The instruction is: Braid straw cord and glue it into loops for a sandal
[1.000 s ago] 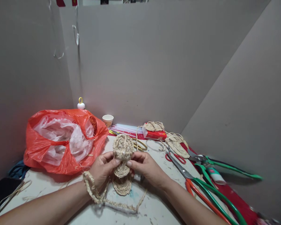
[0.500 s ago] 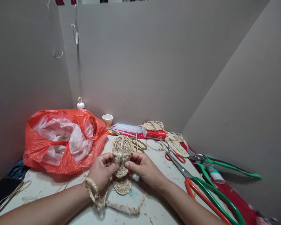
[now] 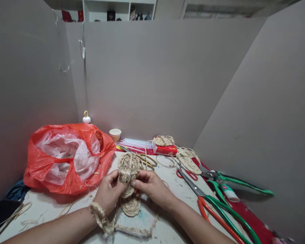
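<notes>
A woven straw-cord piece [image 3: 128,166] with rounded ends is held upright above the table. My left hand [image 3: 109,189] pinches its left edge, and my right hand [image 3: 148,186] pinches its right edge with thumb and fingers. Just below lies or hangs another rounded coiled piece [image 3: 130,206]; whether the two are joined, I cannot tell. A braided straw cord [image 3: 133,230] loops around my left wrist and runs across the table below both hands.
A red plastic bag [image 3: 88,179] stands at left, a paper cup [image 3: 115,135] behind. Gold-handled scissors [image 3: 148,161], a red box [image 3: 165,150] and cord bundles [image 3: 188,159] lie at the back. Large shears [image 3: 218,210] and green-handled pliers [image 3: 244,183] are at right.
The head view has tilted up slightly, showing more of the shelves above the partition. Both hands keep their hold on the woven piece, which has shifted a little left and down in view.
</notes>
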Action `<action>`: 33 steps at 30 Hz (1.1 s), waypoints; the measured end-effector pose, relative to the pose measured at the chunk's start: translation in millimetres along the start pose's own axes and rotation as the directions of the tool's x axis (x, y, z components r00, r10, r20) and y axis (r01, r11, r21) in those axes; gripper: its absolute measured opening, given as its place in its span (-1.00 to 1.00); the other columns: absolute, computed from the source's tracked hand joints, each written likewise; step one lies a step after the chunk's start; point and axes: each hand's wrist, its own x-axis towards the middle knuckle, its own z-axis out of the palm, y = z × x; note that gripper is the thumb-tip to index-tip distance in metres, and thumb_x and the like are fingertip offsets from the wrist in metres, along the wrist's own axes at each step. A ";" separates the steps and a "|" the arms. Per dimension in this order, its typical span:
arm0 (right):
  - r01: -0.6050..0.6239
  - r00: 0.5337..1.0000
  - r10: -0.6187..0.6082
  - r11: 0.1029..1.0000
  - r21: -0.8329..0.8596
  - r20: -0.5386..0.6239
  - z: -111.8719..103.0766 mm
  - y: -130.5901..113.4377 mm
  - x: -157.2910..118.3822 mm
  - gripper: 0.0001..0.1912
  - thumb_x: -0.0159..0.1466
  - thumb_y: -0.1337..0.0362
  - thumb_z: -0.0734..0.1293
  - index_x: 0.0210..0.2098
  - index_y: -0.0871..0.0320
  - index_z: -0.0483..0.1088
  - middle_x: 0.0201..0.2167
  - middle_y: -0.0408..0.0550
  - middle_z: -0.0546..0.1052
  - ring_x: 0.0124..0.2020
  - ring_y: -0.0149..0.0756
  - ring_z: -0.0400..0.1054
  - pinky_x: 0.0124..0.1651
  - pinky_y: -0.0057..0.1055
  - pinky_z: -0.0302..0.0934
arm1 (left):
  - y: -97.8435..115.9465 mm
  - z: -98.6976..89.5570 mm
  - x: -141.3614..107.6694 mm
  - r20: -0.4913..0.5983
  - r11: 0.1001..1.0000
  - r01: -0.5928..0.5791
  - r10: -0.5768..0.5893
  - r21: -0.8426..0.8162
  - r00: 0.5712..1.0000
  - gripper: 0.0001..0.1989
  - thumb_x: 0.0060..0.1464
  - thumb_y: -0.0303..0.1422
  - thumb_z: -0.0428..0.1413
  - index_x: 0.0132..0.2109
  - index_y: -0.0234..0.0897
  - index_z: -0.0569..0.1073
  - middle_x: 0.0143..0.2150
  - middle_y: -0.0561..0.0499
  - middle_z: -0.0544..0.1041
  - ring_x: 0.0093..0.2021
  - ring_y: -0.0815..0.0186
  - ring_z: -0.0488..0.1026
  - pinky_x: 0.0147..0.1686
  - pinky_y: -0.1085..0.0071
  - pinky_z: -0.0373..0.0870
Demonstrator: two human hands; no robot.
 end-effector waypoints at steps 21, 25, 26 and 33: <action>-0.042 0.995 0.049 0.996 0.083 -0.084 -20.3 -13.8 1.9 -0.67 -0.04 0.11 0.50 -0.45 0.27 0.48 -0.58 -0.11 0.46 -0.57 -0.47 0.29 -0.50 -0.52 0.20 | -9.8 -4.9 1.3 0.102 0.995 0.093 -0.089 -0.031 0.991 -0.43 -0.14 -0.17 0.29 0.00 -0.35 0.38 -0.30 -0.08 0.53 -0.41 0.36 0.45 -0.45 0.47 0.33; 0.004 0.976 0.016 0.996 0.092 -0.217 -36.1 -19.3 5.5 -0.69 -0.04 0.13 0.50 -0.46 0.24 0.46 -0.59 -0.16 0.44 -0.57 -0.48 0.27 -0.52 -0.54 0.18 | -11.6 -5.5 3.0 0.009 0.996 0.086 -0.086 -0.035 0.996 -0.48 -0.16 -0.13 0.28 -0.09 -0.32 0.40 -0.32 -0.02 0.50 -0.49 0.42 0.42 -0.47 0.47 0.32; 0.016 0.968 0.008 0.996 0.093 -0.251 -40.6 -20.2 6.4 -0.69 -0.05 0.13 0.50 -0.44 0.23 0.45 -0.58 -0.16 0.44 -0.57 -0.48 0.28 -0.52 -0.54 0.19 | -11.9 -5.6 3.7 -0.010 0.995 0.088 -0.089 -0.038 0.996 -0.49 -0.18 -0.12 0.28 -0.11 -0.32 0.41 -0.34 -0.01 0.50 -0.51 0.43 0.41 -0.49 0.48 0.30; 0.049 0.849 -0.015 0.998 0.051 -0.527 -81.0 -21.7 11.4 -0.79 0.06 0.24 0.45 -0.36 0.21 0.41 -0.44 -0.15 0.44 -0.50 -0.45 0.32 -0.54 -0.56 0.21 | -17.1 -9.3 6.8 -0.017 0.995 0.096 -0.096 0.008 0.995 -0.53 -0.17 -0.11 0.26 -0.17 -0.36 0.44 -0.45 0.03 0.48 -0.60 0.46 0.35 -0.55 0.50 0.25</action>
